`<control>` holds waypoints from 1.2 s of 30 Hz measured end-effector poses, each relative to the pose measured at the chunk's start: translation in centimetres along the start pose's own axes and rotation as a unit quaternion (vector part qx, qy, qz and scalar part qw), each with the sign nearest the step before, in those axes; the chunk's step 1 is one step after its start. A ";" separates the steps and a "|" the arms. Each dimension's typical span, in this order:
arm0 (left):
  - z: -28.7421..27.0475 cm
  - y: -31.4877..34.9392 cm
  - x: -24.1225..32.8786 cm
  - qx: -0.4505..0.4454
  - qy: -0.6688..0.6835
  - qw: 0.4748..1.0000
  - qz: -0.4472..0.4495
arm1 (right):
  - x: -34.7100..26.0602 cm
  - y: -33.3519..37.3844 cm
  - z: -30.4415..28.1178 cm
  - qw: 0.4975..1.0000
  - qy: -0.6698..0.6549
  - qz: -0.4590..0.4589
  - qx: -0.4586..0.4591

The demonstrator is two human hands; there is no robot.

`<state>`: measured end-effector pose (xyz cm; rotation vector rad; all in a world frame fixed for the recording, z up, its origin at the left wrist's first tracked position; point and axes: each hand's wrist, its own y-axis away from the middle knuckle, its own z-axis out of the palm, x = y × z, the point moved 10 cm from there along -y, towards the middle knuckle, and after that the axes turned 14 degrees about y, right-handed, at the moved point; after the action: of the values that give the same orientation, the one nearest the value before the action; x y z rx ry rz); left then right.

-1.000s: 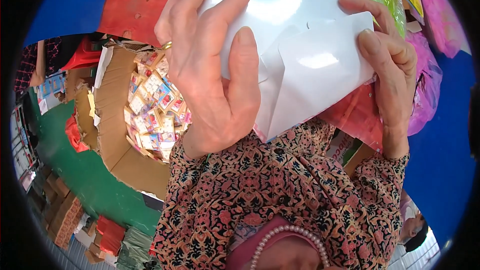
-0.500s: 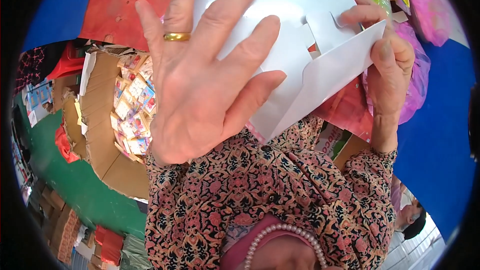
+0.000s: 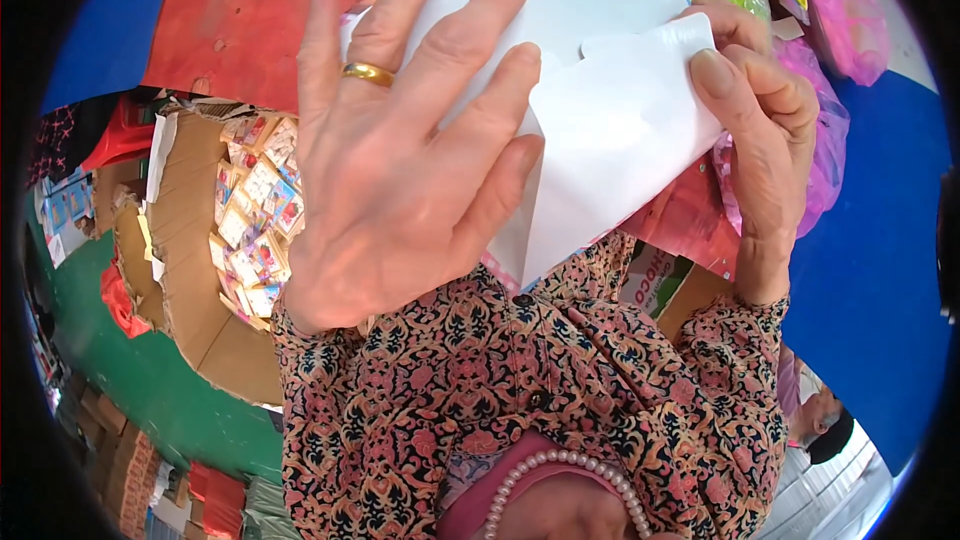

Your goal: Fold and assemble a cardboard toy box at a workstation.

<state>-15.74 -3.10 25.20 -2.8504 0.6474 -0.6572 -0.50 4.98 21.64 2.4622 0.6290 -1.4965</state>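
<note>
Left hand [image 3: 400,170] shifted lower, fingers spread flat on white paper [image 3: 610,130]; right hand [image 3: 765,130] pinches paper edge.

The white sheet [image 3: 610,130] between the hands is looking like smooth paper or thin card, catching the light with a faint sheen and bending without creasing. The ring [image 3: 368,73] on the left hand [image 3: 400,170] is showing as polished yellow metal, glossy. The sleeves [image 3: 520,380] are appearing as soft printed cloth, matt, with a dense floral pattern. A string of beads [image 3: 570,470] low in view is shining like pearl. The open box [image 3: 190,270] at the left is looking like rough brown corrugated cardboard, torn at its edges. The pink bag [image 3: 825,140] beside the right hand [image 3: 765,130] is gleaming like thin, crinkled plastic film.
</note>
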 end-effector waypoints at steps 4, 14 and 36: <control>0.5 -0.9 -0.2 0.036 0.027 0.999 0.008 | -1.2 -0.8 -0.9 0.989 0.123 0.011 0.075; -1.0 0.8 -2.5 0.208 0.147 0.966 -0.048 | -3.0 -1.7 -0.1 0.989 0.126 -0.082 0.011; -3.7 4.3 -1.3 0.215 0.102 0.966 0.102 | -4.3 -1.8 2.2 0.991 0.106 -0.054 0.059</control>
<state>-20.12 -6.56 27.04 -2.3026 0.7126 -0.9337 -4.75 4.64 24.50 2.7438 0.7426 -1.3547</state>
